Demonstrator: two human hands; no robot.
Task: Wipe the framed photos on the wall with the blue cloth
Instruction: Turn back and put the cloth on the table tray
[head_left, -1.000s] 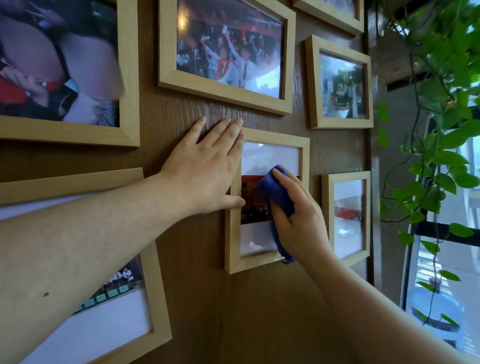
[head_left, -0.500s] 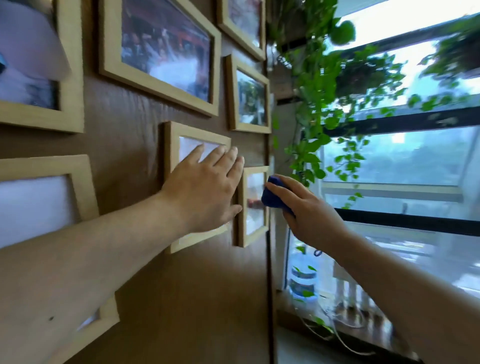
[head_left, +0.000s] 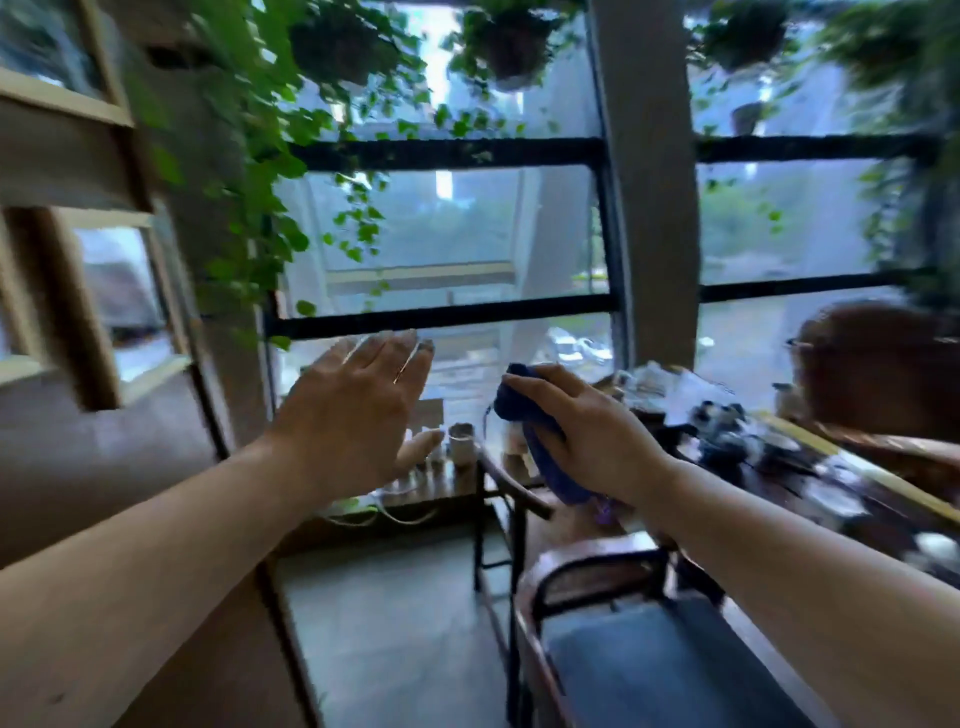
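The view is blurred by motion. My right hand (head_left: 592, 436) is closed around the bunched blue cloth (head_left: 540, 447) and is held in the air in front of the window, away from the wall. My left hand (head_left: 358, 410) is raised with its fingers spread and holds nothing. The wooden wall with the framed photos is at the far left; one pale wood frame (head_left: 114, 306) shows there, and part of another frame (head_left: 57, 98) above it. Neither hand touches a frame.
A large window with black bars (head_left: 441, 312) fills the middle. Trailing green plants (head_left: 249, 171) hang beside the wall and above. A dark chair with a blue seat (head_left: 649, 665) stands below my right arm. A cluttered table (head_left: 779, 457) and a seated person's head (head_left: 878, 364) are at right.
The view has swung right, from the wall to the window and room. Both hands have come off the frames; the right hand still holds the cloth, which now touches no frame.
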